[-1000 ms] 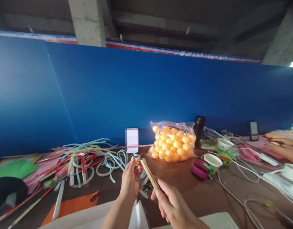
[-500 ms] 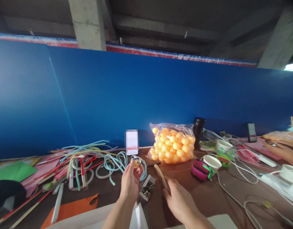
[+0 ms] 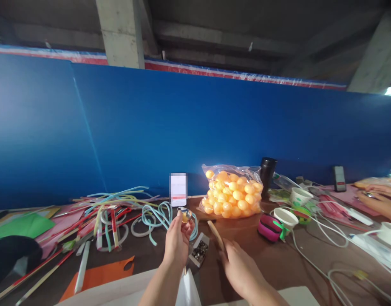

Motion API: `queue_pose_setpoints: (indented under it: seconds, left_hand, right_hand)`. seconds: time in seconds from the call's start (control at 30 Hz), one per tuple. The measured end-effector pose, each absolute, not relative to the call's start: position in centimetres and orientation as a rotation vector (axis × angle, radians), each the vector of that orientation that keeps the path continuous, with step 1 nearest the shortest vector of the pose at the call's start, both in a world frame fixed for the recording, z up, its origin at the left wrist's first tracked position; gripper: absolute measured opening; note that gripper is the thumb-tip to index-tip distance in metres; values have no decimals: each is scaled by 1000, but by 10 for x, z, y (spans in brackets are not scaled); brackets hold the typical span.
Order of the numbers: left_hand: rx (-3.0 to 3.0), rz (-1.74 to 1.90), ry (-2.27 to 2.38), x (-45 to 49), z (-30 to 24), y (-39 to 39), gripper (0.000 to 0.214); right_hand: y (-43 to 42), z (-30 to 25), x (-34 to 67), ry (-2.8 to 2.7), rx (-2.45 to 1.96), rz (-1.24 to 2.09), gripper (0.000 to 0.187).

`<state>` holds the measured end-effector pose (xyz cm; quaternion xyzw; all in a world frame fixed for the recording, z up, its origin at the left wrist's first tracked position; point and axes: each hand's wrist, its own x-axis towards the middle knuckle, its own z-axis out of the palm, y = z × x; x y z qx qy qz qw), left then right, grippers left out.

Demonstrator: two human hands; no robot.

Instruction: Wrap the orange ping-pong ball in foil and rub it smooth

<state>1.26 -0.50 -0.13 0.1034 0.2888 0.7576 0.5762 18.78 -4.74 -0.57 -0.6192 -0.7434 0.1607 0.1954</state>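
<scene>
One wooden stick (image 3: 216, 235), long axis forward-left.

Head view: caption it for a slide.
Left hand holding a shiny object, right hand a wooden stick, before a bag of orange balls.

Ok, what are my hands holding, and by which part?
Your left hand pinches a small shiny thing, exact grip spot unclear. Your right hand holds a wooden stick by its near end.
</scene>
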Motion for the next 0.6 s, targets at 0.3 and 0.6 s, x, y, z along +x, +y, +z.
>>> queue_pose_setpoints:
  seconds: [0.3, 0.6]
  left_hand:
    - [182, 1773, 699, 10, -1, -3, 7]
    - [176, 1765, 706, 10, 2, -4, 6]
  right_hand:
    - [-69, 8, 175, -1940, -1076, 802, 34]
    - [-74, 7, 172, -2041, -1021, 765, 38]
